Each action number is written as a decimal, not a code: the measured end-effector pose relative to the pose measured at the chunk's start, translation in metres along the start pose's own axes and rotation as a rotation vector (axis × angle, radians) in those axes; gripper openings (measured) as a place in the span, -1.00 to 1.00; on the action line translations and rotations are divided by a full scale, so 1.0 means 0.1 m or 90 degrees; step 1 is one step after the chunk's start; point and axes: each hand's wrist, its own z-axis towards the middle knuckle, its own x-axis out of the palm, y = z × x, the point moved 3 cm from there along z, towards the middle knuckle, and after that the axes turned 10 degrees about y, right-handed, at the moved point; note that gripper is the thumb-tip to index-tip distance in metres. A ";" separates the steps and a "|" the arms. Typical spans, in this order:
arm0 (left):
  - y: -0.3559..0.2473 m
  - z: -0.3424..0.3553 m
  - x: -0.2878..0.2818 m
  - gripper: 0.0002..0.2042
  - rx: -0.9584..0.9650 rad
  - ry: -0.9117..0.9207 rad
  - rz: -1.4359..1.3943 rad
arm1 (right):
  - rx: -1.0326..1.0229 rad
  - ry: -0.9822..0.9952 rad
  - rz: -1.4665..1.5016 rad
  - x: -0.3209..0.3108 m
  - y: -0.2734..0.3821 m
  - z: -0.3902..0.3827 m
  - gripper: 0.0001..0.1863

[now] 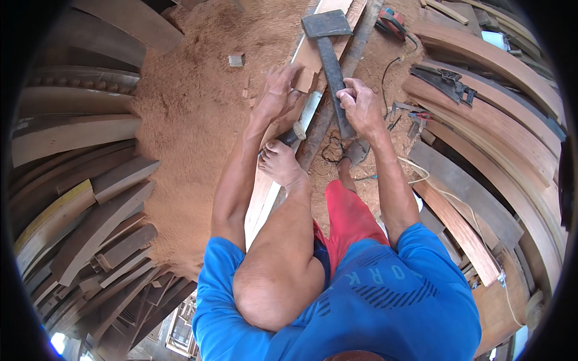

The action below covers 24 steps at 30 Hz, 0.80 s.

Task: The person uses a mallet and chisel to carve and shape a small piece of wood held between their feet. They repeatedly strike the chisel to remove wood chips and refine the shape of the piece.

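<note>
A mallet (330, 72) with a broad, blocky grey head and a long dark handle slants across the timber in front of me. At mid-handle, the curled fingers of my right hand (363, 108) close against its right edge. My left hand (278, 91) is bent around the near side of a small brown wood block (303, 79) on a long pale board (260, 204); its fingertips are partly hidden. My bare left foot presses on that board. Beside the toes lies a short dark cylindrical piece with a pale end (293, 133), its kind unclear.
Sawdust (186, 120) covers the ground. A round pole (361, 42) runs beside the board. A red corded power tool (392, 23) lies far right, near a black handsaw (442, 84). Planks are stacked on both sides. A small offcut (236, 59) sits at left.
</note>
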 end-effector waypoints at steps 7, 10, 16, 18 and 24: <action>-0.09 -0.10 -0.05 -0.46 -0.104 -0.028 -0.120 | -0.047 -0.014 -0.013 0.01 0.17 -0.11 -0.53; -0.04 -0.15 -0.03 -0.58 -0.191 -0.045 -0.416 | -0.052 -0.005 -0.017 0.04 0.21 -0.11 -0.52; -0.08 -0.41 0.10 -0.58 -0.283 -0.064 -0.949 | -0.112 0.091 0.063 0.11 0.48 -0.23 -0.46; -0.10 -0.48 0.15 -0.54 -0.312 -0.065 -0.981 | -0.131 0.121 0.070 0.17 0.50 -0.23 -0.42; -0.14 -0.63 0.14 -0.48 -0.424 -0.024 -0.946 | -0.155 0.225 0.072 0.33 0.53 -0.22 -0.30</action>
